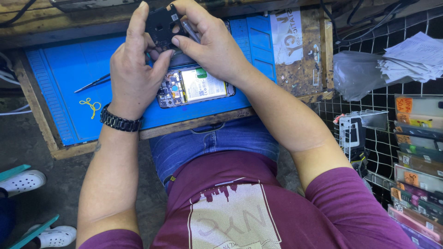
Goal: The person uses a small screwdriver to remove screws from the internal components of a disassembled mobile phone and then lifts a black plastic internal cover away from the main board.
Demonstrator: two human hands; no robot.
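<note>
Above a blue work mat [69, 69] on a worn wooden bench [304, 69], seen from the head camera looking down, both of the person's hands are meeting over a small black phone part [161, 25]. Left hand [134, 69], wearing a dark wristwatch [121, 122], is rising from the lower left with its wrist straight, its fingers curling closed around the part's left edge and its index finger lying along that side. Right hand [210, 44] is reaching in from the right with the forearm angling across the bench edge, its thumb and fingertips pinching the part's right side. Just below the hands, an opened phone [196, 86] is lying flat on the mat, its battery showing. Tweezers [92, 84] and a yellow wire loop [91, 106] are lying on the mat to the left, well apart from the hands.
</note>
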